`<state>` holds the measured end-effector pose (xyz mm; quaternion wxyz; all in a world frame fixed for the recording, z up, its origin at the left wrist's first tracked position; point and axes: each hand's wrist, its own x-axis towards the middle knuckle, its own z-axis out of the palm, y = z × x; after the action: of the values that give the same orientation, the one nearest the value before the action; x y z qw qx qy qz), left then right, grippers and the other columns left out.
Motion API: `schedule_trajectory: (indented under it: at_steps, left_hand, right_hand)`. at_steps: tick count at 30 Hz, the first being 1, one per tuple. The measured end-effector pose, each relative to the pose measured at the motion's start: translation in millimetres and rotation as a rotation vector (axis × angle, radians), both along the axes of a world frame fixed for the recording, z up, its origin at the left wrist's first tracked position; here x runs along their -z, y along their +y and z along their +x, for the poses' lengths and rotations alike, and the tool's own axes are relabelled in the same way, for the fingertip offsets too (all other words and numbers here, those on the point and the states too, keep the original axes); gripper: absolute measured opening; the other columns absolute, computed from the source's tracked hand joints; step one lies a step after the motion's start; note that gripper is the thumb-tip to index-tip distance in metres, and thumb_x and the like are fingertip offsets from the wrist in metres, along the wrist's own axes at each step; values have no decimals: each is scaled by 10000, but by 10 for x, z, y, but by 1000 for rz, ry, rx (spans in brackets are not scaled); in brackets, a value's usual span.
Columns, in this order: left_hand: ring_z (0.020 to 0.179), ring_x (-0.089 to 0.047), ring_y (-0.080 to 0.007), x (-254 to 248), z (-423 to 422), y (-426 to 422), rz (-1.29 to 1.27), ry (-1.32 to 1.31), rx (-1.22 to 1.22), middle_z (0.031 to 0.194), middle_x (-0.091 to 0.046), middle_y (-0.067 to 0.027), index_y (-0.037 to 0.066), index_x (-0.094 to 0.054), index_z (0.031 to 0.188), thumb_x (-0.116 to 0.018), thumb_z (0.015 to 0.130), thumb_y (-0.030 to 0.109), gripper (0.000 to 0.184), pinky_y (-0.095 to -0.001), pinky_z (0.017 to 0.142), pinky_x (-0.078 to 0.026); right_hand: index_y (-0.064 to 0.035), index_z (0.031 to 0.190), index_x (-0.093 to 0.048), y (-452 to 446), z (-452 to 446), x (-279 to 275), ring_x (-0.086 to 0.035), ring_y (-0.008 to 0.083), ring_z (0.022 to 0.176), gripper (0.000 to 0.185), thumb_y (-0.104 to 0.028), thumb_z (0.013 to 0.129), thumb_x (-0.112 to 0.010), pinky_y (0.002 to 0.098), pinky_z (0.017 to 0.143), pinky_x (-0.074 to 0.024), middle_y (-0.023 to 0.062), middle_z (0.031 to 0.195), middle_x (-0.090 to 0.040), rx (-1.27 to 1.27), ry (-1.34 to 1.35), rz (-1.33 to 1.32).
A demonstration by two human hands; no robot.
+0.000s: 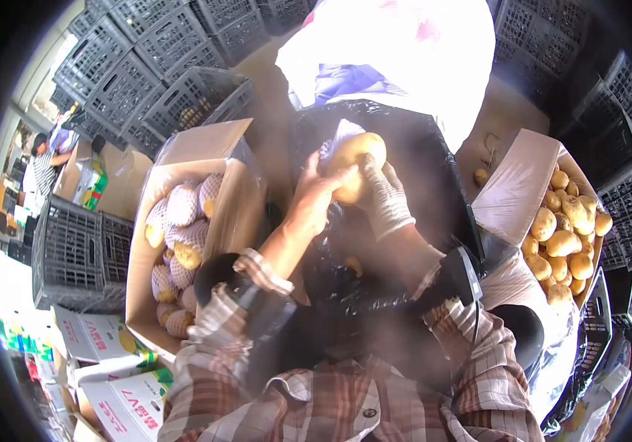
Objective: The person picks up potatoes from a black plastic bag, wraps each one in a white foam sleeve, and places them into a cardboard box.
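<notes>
A large yellow potato [367,148] is held between my two hands above a black plastic-covered surface [412,140]. My left hand [311,193], bare, is closed around its left side. A white foam net sleeve [344,134] sits against the potato's upper left, near my left fingers; how far it covers the potato I cannot tell. My right hand [387,203] wears a whitish knit glove, its fingers gripping the potato's right side.
On the left stands a carton [233,214] of potatoes in foam nets. At the right, another carton [520,166] holds loose potatoes. Stacked grey crates [128,81] line the back. A bright white sack [397,44] lies ahead. Another person [45,166] is at far left.
</notes>
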<state>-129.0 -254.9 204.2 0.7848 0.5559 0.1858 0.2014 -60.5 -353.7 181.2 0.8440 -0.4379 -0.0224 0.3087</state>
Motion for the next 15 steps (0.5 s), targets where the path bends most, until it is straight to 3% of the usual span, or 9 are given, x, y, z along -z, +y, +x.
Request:
schedule_trajectory:
  at_steps: [1, 3, 5, 6, 8, 9, 10, 12, 15]
  left_hand:
    - [1018, -538, -161, -101, -83, -39, -32, -36, -4, 1146, -520, -66, 57, -424, 1202, -646, 795, 185, 481, -328, 823, -483]
    - [1016, -542, -164, -199, -253, -88, -60, -81, -25, 1136, -524, -59, 71, -419, 1205, -643, 800, 208, 482, -334, 817, -489]
    - [1016, -549, -185, -112, -445, -152, -468, -163, -53, 1120, -527, -62, 78, -420, 1190, -632, 807, 241, 468, -352, 803, -502]
    - [1017, -554, -199, -77, -521, -228, -393, -186, -121, 1109, -531, -76, 78, -432, 1171, -621, 814, 260, 443, -366, 788, -512]
    - [1010, -536, -180, -18, -690, -321, -322, -158, -156, 1083, -522, -55, 88, -433, 1183, -642, 794, 181, 451, -357, 788, -499]
    - [997, -532, -160, 20, -753, -375, -207, -143, -199, 1074, -533, -66, 48, -461, 1158, -640, 797, 134, 412, -327, 812, -480]
    - [958, -531, -134, 22, -785, -458, -66, -148, -274, 1046, -555, -76, 19, -497, 1120, -649, 785, 95, 375, -283, 830, -450]
    - [922, -537, -123, 84, -840, -545, 78, -211, -346, 1015, -577, -76, 9, -517, 1100, -647, 779, 60, 350, -264, 836, -428]
    - [854, -546, -116, 154, -849, -484, -96, -145, -386, 937, -593, -62, 2, -556, 1010, -633, 779, 38, 246, -256, 777, -428]
  right_hand:
    - [-37, 1138, -531, -46, -82, -57, -465, 138, 1014, 462, -369, 827, -609, 258, 853, -396, 76, 1077, -543, 16, -73, -85]
    - [-48, 1030, -588, -195, 20, -24, -567, 176, 858, 399, -400, 846, -558, 287, 740, -472, 70, 956, -593, -28, -60, -142]
    - [-75, 979, -595, -304, 41, 42, -623, 242, 665, 338, -384, 865, -520, 356, 595, -524, 76, 850, -622, -63, 66, -100]
    - [-92, 1043, -566, -335, 60, 322, -628, 266, 769, 425, -469, 866, -479, 413, 633, -533, 97, 926, -620, -173, 155, 16]
    - [-104, 1154, -500, -373, -155, 248, -606, 295, 898, 598, -602, 830, -424, 458, 683, -531, 124, 1062, -585, -434, 448, 184]
    - [-99, 1229, -436, -397, -231, 204, -554, 309, 1022, 728, -683, 803, -347, 498, 772, -499, 144, 1172, -526, -459, 427, 167]
    - [-99, 1254, -416, -367, -351, 64, -522, 307, 1072, 769, -703, 782, -364, 516, 847, -452, 140, 1202, -509, -396, 385, 178]
    - [-96, 1235, -440, -377, -557, -34, -498, 298, 1102, 777, -710, 762, -396, 515, 912, -398, 120, 1198, -518, -387, 648, 222]
    - [-87, 1197, -483, -388, -700, -9, -488, 301, 1108, 768, -708, 753, -410, 512, 944, -363, 127, 1189, -526, -290, 580, 154]
